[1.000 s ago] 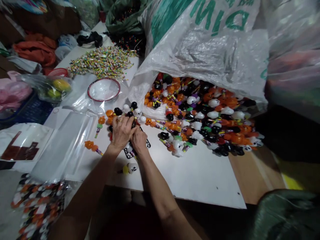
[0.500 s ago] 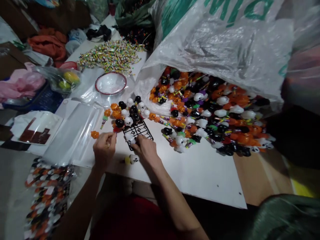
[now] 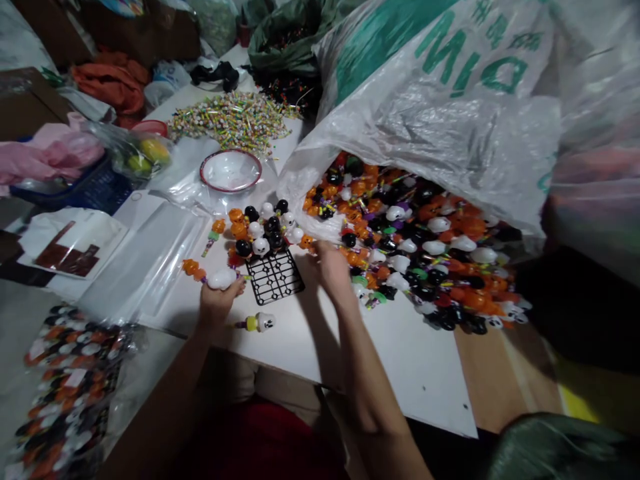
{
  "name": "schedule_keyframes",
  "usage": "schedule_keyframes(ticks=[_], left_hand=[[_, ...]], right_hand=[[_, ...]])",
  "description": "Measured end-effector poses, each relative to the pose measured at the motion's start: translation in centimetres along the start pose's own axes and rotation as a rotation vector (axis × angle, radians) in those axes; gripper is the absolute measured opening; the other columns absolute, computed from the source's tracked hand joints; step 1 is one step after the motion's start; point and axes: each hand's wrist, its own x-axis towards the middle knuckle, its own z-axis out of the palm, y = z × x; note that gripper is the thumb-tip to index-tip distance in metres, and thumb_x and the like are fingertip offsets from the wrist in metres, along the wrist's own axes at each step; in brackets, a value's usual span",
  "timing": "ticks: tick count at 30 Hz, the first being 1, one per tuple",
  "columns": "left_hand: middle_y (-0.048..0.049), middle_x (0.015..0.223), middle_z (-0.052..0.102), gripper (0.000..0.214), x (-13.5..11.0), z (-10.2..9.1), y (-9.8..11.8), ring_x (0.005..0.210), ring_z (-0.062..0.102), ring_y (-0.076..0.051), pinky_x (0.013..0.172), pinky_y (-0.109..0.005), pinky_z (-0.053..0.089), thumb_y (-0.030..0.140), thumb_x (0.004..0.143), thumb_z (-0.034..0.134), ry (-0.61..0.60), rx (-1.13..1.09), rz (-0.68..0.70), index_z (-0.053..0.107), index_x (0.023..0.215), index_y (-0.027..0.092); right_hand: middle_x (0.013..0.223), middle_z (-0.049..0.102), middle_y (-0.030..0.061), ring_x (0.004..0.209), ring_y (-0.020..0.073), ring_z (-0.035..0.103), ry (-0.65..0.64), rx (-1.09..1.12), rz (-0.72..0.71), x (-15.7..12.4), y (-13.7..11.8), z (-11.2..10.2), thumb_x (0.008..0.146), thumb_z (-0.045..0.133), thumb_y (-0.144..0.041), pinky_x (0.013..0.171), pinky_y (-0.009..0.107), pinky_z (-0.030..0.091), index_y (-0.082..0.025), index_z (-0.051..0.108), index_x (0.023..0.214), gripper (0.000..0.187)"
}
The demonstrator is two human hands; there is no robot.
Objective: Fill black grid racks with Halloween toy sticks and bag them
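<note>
On the white table point(image 3: 425, 360), our left hand point(image 3: 217, 307) has its fingers curled in around a white figure point(image 3: 221, 278), just left of the black grid point(image 3: 275, 277). Our right hand point(image 3: 333, 270) is at the near-left edge of the heap point(image 3: 435, 247), fingers partly bent; we cannot tell whether they grip anything. Tugging a piece from that tangle could drag neighbours out. A bump could skew the grid, crowded at its far end by a cluster of figures point(image 3: 261, 246). The yellow-and-white piece point(image 3: 257, 323) might roll off if we brush it.
</note>
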Motion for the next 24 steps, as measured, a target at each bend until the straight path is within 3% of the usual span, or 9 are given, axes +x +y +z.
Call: schedule_keyframes(ticks=[2,5,7,10,13,15,19,24], left_hand=[[-0.0089,0.072,0.072,0.034,0.6,0.5,-0.5,0.067,0.069,-0.020,0.065,-0.029,0.056,0.044,0.064,0.076,0.044,0.059,0.018,0.068,0.078,0.013],[-0.0084,0.077,0.073,0.028,1.2,1.9,-1.3,0.073,0.068,-0.021,0.066,-0.029,0.054,0.041,0.069,0.074,0.088,0.188,0.066,0.068,0.082,0.017],[-0.0061,0.078,0.072,0.022,1.5,2.5,-1.8,0.075,0.067,-0.020,0.070,-0.028,0.052,0.037,0.072,0.072,0.110,0.292,0.156,0.067,0.084,0.019],[-0.0033,0.074,0.069,0.017,1.4,2.3,-2.4,0.072,0.063,-0.018,0.070,-0.028,0.049,0.035,0.075,0.066,0.132,0.410,0.287,0.064,0.084,0.021],[-0.0017,0.069,0.065,0.018,1.1,1.5,-2.7,0.066,0.059,-0.018,0.065,-0.027,0.047,0.038,0.076,0.064,0.214,0.451,0.302,0.061,0.080,0.021],[-0.0011,0.069,0.065,0.019,1.0,1.1,-2.7,0.064,0.059,-0.017,0.063,-0.027,0.046,0.039,0.076,0.064,0.218,0.481,0.286,0.061,0.081,0.021],[-0.0017,0.074,0.068,0.017,1.1,1.0,-2.6,0.066,0.062,-0.018,0.062,-0.026,0.045,0.035,0.078,0.063,0.176,0.541,0.304,0.061,0.087,0.021],[-0.0050,0.074,0.068,0.005,2.1,1.3,-2.6,0.069,0.064,-0.020,0.064,-0.028,0.043,0.020,0.080,0.055,0.062,0.710,0.432,0.060,0.083,0.021]], right_hand=[[0.114,0.066,0.0195,0.101,0.0258,0.065,0.038,-0.194,0.189,1.9,2.2,-0.6,0.093,0.046,-0.011,0.076,0.029,0.045,-0.010,0.065,0.113,0.028],[0.104,0.069,0.0195,0.095,0.0266,0.067,0.015,-0.209,0.221,3.1,3.6,-0.5,0.091,0.051,-0.016,0.074,0.030,0.045,-0.009,0.068,0.102,0.021],[0.092,0.070,0.0141,0.083,0.0231,0.067,0.098,-0.009,0.206,2.5,3.5,-0.2,0.090,0.056,-0.029,0.070,0.029,0.045,-0.012,0.067,0.097,0.021],[0.079,0.066,0.0042,0.067,0.0163,0.059,0.253,0.513,0.072,0.2,2.3,1.3,0.087,0.055,-0.042,0.063,0.025,0.043,-0.017,0.063,0.094,0.027],[0.070,0.059,-0.0010,0.061,0.0133,0.051,0.181,0.888,-0.070,-2.0,0.1,4.2,0.081,0.057,-0.045,0.057,0.024,0.041,-0.020,0.058,0.084,0.025],[0.067,0.056,-0.0015,0.059,0.0133,0.049,0.097,0.981,-0.044,-2.7,-1.3,6.3,0.077,0.060,-0.045,0.055,0.024,0.041,-0.020,0.057,0.079,0.026],[0.079,0.064,0.0037,0.070,0.0179,0.058,0.116,1.058,0.007,-2.6,-2.9,9.1,0.081,0.060,-0.045,0.065,0.029,0.048,-0.018,0.060,0.087,0.027],[0.087,0.065,0.0067,0.078,0.0203,0.060,0.121,0.743,-0.246,-1.8,-3.4,10.0,0.088,0.048,-0.030,0.074,0.031,0.049,-0.020,0.058,0.090,0.015]])
